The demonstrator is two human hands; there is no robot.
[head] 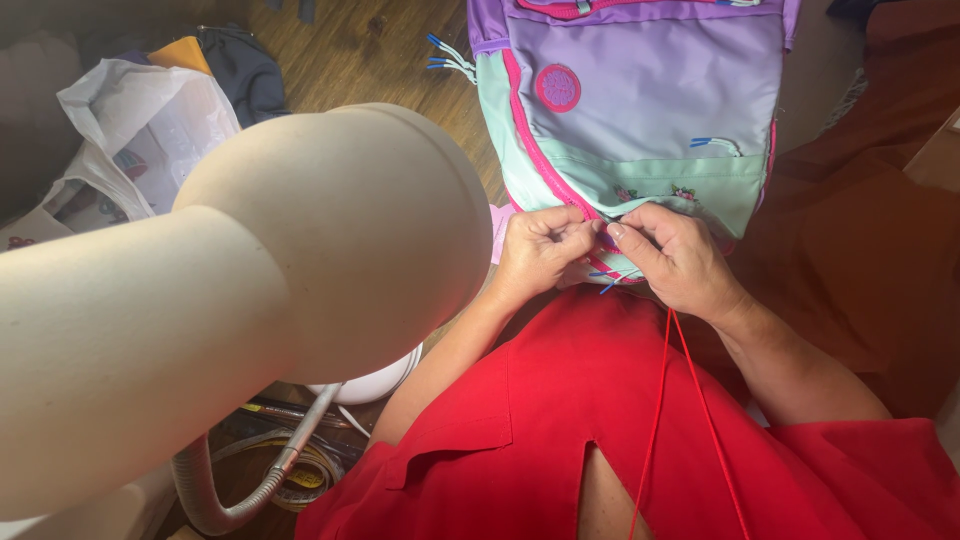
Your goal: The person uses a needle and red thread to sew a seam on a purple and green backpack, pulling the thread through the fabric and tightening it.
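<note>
A lilac and mint backpack (640, 110) with pink zips lies across my lap, bottom edge toward me. My left hand (540, 252) pinches the bag's lower edge at the pink zip seam, fingers curled tight. My right hand (680, 258) meets it fingertip to fingertip at the same spot, pinching something too small to make out. A doubled red thread (660, 400) runs from under my right hand down over my red garment. Blue-tipped zip cords (610, 280) peek out between the two hands.
A big beige lamp head (300, 250) on a flexible metal neck (250, 490) fills the left foreground. Behind it lie a white plastic bag (140, 120) and dark clothes on the wooden floor. Brown fabric (860, 230) covers the right side.
</note>
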